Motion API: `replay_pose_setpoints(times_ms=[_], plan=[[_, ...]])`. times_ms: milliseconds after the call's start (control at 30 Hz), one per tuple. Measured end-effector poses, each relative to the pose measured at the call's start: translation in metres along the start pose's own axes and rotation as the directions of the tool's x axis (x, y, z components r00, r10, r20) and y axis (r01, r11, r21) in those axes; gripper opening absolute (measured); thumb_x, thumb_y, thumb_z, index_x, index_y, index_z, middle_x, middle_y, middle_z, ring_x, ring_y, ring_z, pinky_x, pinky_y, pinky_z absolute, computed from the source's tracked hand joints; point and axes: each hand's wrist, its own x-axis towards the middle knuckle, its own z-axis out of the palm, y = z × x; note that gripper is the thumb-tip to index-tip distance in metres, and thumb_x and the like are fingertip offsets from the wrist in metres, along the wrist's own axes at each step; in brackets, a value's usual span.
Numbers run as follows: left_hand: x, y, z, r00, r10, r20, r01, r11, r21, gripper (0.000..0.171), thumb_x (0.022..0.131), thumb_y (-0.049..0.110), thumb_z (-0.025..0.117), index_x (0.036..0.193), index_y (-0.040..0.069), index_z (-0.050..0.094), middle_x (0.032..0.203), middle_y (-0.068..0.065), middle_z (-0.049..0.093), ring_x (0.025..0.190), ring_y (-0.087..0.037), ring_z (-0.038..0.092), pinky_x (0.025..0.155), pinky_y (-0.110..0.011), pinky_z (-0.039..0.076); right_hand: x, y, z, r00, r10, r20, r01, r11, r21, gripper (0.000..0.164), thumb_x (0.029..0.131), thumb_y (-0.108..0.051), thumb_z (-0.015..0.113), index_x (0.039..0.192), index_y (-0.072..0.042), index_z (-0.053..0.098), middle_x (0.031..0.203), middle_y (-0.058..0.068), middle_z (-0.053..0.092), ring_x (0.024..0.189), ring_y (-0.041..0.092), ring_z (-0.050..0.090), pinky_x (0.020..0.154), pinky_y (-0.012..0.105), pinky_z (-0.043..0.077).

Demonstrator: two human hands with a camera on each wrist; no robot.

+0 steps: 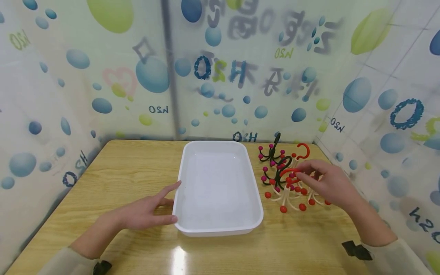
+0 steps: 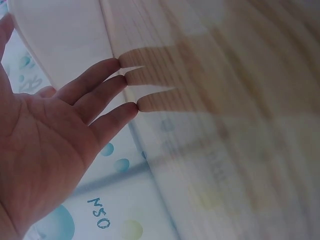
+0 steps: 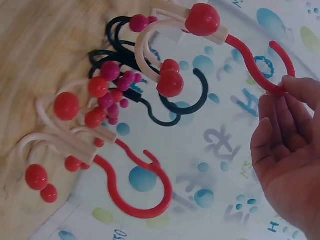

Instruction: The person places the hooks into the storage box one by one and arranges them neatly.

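My left hand (image 1: 146, 214) lies at the left side of a white plastic tray (image 1: 220, 230), fingers extended and fingertips at its rim. The left wrist view shows the open palm, with the fingertips near the wooden tabletop (image 2: 200, 65). My right hand (image 1: 326, 185) pinches the red hook of a cream multi-arm hanger (image 1: 286, 196) between thumb and fingers. In the right wrist view, that hanger's red hook (image 3: 252, 65) ends at the fingertips, and its cream arms carry red balls. Nearby are another red-and-cream hanger (image 3: 65, 135) and black hangers (image 3: 130, 95) with magenta balls.
The hangers crowd together on the right of the wooden table (image 1: 137, 164), close to the tray's right rim. A black hanger (image 1: 272, 152) lies farthest back, beside another red hook (image 1: 304, 151). Patterned curtain walls (image 1: 213, 95) enclose the back and both sides.
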Motion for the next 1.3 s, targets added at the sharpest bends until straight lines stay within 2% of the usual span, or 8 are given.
replay_pose_setpoints(times_ms=[233, 433, 533, 633, 800, 900, 1100, 1300], plan=[[0.001, -0.002, -0.001, 1.000, 0.003, -0.001, -0.003, 1.000, -0.001, 0.094, 0.096, 0.055, 0.064, 0.164, 0.035, 0.002, 0.142, -0.007, 0.062, 0.137, -0.035, 0.052, 0.109, -0.063, 0.039, 0.019, -0.021, -0.001, 1.000, 0.010, -0.010, -0.010, 1.000, 0.004, 0.015, 0.097, -0.030, 0.072, 0.110, -0.023, 0.073, 0.093, -0.008, 0.070, 0.076, 0.011, 0.057, 0.061, 0.023, 0.051], [0.001, -0.004, -0.001, 1.000, 0.002, 0.003, -0.002, 1.000, -0.011, 0.093, 0.096, 0.055, 0.064, 0.164, 0.034, 0.003, 0.142, -0.007, 0.062, 0.137, -0.035, 0.052, 0.108, -0.063, 0.040, 0.047, -0.044, 0.002, 1.000, -0.003, -0.002, 0.003, 1.000, 0.030, 0.020, 0.099, -0.034, 0.069, 0.112, -0.019, 0.073, 0.099, -0.005, 0.072, 0.085, 0.015, 0.061, 0.070, 0.023, 0.054], [0.001, -0.004, -0.001, 1.000, 0.001, -0.001, -0.001, 1.000, -0.007, 0.093, 0.096, 0.055, 0.064, 0.164, 0.035, 0.003, 0.141, -0.006, 0.063, 0.136, -0.034, 0.053, 0.108, -0.062, 0.040, 0.063, -0.056, 0.008, 1.000, 0.014, 0.019, -0.015, 0.998, 0.058, 0.022, 0.098, -0.036, 0.069, 0.113, -0.021, 0.071, 0.101, -0.004, 0.072, 0.086, 0.016, 0.063, 0.070, 0.026, 0.056], [0.000, -0.004, 0.000, 1.000, 0.000, -0.002, 0.000, 1.000, -0.011, 0.093, 0.096, 0.055, 0.064, 0.163, 0.036, 0.003, 0.141, -0.006, 0.063, 0.136, -0.034, 0.053, 0.108, -0.062, 0.040, 0.080, -0.067, 0.019, 0.999, 0.006, 0.033, -0.009, 0.996, 0.089, 0.020, 0.098, -0.033, 0.070, 0.113, -0.021, 0.072, 0.100, -0.003, 0.071, 0.084, 0.017, 0.063, 0.069, 0.028, 0.056], [0.000, -0.004, 0.000, 1.000, -0.017, 0.005, 0.017, 1.000, -0.024, 0.093, 0.095, 0.056, 0.064, 0.163, 0.037, 0.004, 0.142, -0.007, 0.062, 0.137, -0.036, 0.052, 0.109, -0.064, 0.039, 0.109, -0.083, 0.040, 0.994, 0.004, 0.105, -0.018, 0.990, 0.140, 0.018, 0.098, -0.031, 0.070, 0.113, -0.023, 0.073, 0.100, -0.004, 0.072, 0.085, 0.020, 0.065, 0.066, 0.032, 0.057], [0.000, -0.003, 0.000, 1.000, -0.025, 0.009, 0.025, 0.999, -0.032, 0.093, 0.095, 0.057, 0.065, 0.163, 0.038, 0.004, 0.142, -0.006, 0.062, 0.138, -0.035, 0.051, 0.108, -0.063, 0.040, 0.126, -0.090, 0.054, 0.989, 0.005, 0.148, -0.027, 0.989, 0.148, 0.016, 0.098, -0.031, 0.069, 0.112, -0.024, 0.072, 0.102, -0.005, 0.073, 0.092, 0.019, 0.066, 0.072, 0.032, 0.059], [0.000, -0.002, -0.001, 0.999, -0.038, 0.008, 0.038, 0.999, -0.029, 0.093, 0.094, 0.059, 0.065, 0.162, 0.040, 0.005, 0.141, -0.002, 0.063, 0.138, -0.033, 0.051, 0.109, -0.062, 0.040, 0.157, -0.100, 0.081, 0.980, 0.010, 0.200, -0.048, 0.982, 0.185, 0.013, 0.098, -0.027, 0.070, 0.109, -0.020, 0.071, 0.103, -0.003, 0.073, 0.095, 0.018, 0.067, 0.083, 0.034, 0.060], [0.001, -0.002, -0.001, 0.999, -0.048, 0.007, 0.048, 0.999, -0.005, 0.094, 0.093, 0.061, 0.065, 0.162, 0.040, 0.005, 0.140, 0.000, 0.063, 0.137, -0.031, 0.053, 0.109, -0.061, 0.041, 0.185, -0.108, 0.107, 0.970, 0.057, 0.237, -0.110, 0.970, 0.216, 0.014, 0.098, -0.027, 0.070, 0.110, -0.019, 0.071, 0.104, -0.002, 0.071, 0.097, 0.020, 0.065, 0.086, 0.035, 0.058]])
